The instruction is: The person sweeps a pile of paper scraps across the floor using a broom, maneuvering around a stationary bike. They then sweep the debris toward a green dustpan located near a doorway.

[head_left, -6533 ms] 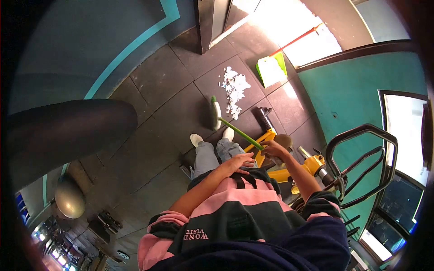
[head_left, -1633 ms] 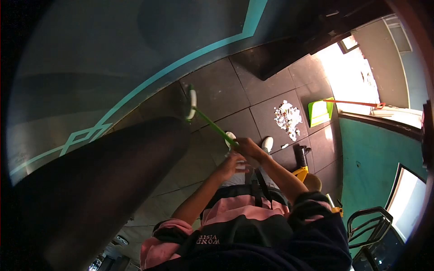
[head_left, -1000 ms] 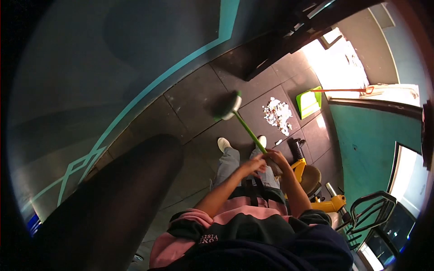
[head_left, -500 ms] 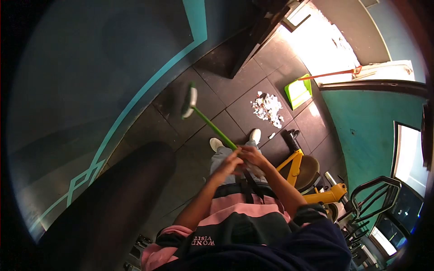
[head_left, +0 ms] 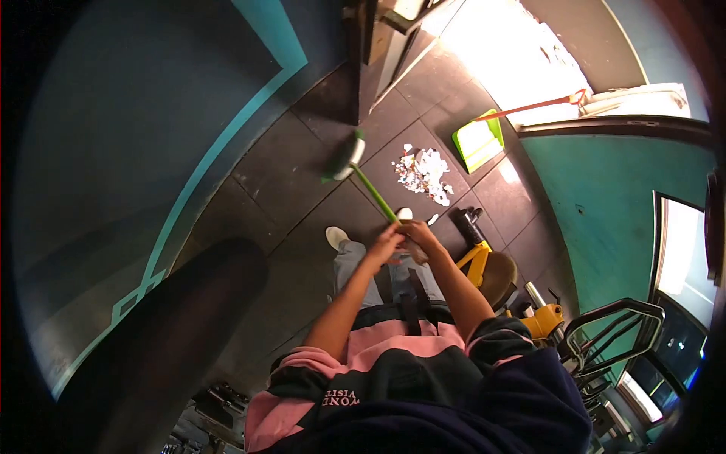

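Observation:
Both my hands are on the green handle of a broom (head_left: 370, 188) in front of my waist. My right hand (head_left: 417, 233) is closed around the upper handle. My left hand (head_left: 386, 245) has its fingers curled against the handle beside it, partly hidden. Slanting forward and left, the broom ends in a white and green head (head_left: 349, 157), blurred, low over or on the dark tiles. Right of the head lies a pile of white scraps (head_left: 425, 175). Beyond the pile is a bright green dustpan (head_left: 476, 144) with a red handle.
A dark door or panel edge (head_left: 365, 68) stands ahead by a bright doorway. To my right are yellow-framed equipment (head_left: 476, 262) with a round brown pad and black metal bars (head_left: 616, 325). A large dark blurred shape (head_left: 174, 340) rises close on my left, before the dark wall.
The broom head has swung right, toward the scraps pile. My view has shifted, so the pile and dustpan sit further left. Both hands stay on the handle.

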Demonstrator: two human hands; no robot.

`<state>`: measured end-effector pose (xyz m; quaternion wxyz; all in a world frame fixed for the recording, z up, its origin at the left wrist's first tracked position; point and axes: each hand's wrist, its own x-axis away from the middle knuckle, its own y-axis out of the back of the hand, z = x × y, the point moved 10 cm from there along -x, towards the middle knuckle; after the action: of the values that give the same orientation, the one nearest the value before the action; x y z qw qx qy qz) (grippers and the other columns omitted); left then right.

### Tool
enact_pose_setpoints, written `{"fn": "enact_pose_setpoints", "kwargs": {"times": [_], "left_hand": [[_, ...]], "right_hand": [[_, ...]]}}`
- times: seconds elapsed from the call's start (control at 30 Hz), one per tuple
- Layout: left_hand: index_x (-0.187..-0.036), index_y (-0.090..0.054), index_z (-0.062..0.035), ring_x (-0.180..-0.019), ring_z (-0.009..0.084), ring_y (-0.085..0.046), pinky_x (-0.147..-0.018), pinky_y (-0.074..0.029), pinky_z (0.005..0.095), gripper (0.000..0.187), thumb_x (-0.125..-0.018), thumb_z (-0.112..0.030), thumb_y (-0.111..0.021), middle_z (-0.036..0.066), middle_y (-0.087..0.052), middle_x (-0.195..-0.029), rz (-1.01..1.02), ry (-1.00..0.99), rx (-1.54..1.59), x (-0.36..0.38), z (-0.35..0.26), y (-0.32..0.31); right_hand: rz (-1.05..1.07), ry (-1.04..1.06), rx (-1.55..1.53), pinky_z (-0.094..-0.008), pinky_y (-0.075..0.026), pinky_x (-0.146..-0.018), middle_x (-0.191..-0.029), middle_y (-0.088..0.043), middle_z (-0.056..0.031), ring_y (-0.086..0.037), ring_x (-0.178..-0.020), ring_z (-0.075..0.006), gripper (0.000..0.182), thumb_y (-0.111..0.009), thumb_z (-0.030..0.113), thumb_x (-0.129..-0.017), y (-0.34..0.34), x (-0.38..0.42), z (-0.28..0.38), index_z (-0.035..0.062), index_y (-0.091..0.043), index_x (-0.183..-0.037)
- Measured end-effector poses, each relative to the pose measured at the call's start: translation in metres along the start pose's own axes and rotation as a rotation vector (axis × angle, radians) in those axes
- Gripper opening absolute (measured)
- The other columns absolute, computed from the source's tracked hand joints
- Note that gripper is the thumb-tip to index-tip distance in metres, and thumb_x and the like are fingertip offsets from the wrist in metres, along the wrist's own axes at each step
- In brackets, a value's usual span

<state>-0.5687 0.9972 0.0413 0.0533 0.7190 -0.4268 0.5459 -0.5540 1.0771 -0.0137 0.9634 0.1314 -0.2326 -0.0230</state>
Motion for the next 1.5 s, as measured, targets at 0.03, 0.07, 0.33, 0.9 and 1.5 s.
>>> {"fn": "enact_pose_setpoints", "kwargs": {"times": [0.03, 0.07, 0.33, 0.9, 1.5], "left_hand": [[-0.130, -0.027, -0.0239, -0.086, 0.0180, -0.052, -0.058, -0.050, 0.0351, 0.056, -0.078, -0.025, -0.047, 0.003, -0.052, -0.101, 0.047, 0.027, -0.050, -0.006, 0.008, -0.024], [-0.130, -0.028, -0.0237, -0.085, 0.0172, -0.052, -0.057, -0.050, 0.0350, 0.056, -0.077, -0.024, -0.048, 0.002, -0.052, -0.101, 0.095, 0.056, -0.101, -0.013, 0.021, -0.046], [-0.133, -0.022, -0.0151, -0.090, 0.0160, -0.051, -0.066, -0.049, 0.0340, 0.061, -0.079, -0.027, -0.049, 0.004, -0.053, -0.101, 0.313, 0.140, -0.368, 0.003, 0.031, -0.138], [-0.132, -0.021, -0.0154, -0.093, 0.0156, -0.050, -0.068, -0.047, 0.0340, 0.060, -0.082, -0.030, -0.049, 0.001, -0.044, -0.113, 0.044, 0.027, -0.113, -0.019, -0.037, -0.122], [-0.135, -0.011, -0.0162, -0.098, 0.0165, -0.048, -0.073, -0.046, 0.0359, 0.068, -0.082, -0.032, -0.049, 0.001, -0.038, -0.116, 0.192, 0.070, -0.226, -0.012, -0.026, -0.208]], "right_hand": [[-0.071, -0.350, -0.481, -0.0251, -0.046, -0.066, -0.087, -0.060, -0.0087, -0.057, -0.075, -0.0122, 0.029, -0.060, 0.015, -0.070, 0.010, 0.031, -0.028, 0.0009, -0.059, -0.096], [-0.109, -0.326, -0.429, -0.0256, -0.046, -0.063, -0.085, -0.060, -0.0091, -0.057, -0.073, -0.0132, 0.030, -0.059, 0.013, -0.070, 0.027, 0.055, -0.032, 0.0007, -0.059, -0.097], [-0.259, -0.671, -0.754, -0.0239, -0.045, -0.050, -0.076, -0.058, -0.0085, -0.056, -0.056, -0.0130, 0.036, -0.053, 0.007, -0.072, 0.072, 0.168, -0.013, -0.0024, -0.052, -0.107], [-0.359, -0.555, -1.104, -0.0269, -0.044, -0.047, -0.064, -0.055, -0.0072, -0.052, -0.052, -0.0139, 0.015, -0.052, 0.004, -0.074, 0.100, 0.069, -0.045, -0.0022, -0.058, -0.085], [-0.491, -0.442, -1.398, -0.0219, -0.038, -0.039, -0.058, -0.050, -0.0034, -0.047, -0.045, -0.0095, 0.019, -0.052, 0.001, -0.073, 0.146, 0.136, -0.040, -0.0003, -0.053, -0.092]]}}
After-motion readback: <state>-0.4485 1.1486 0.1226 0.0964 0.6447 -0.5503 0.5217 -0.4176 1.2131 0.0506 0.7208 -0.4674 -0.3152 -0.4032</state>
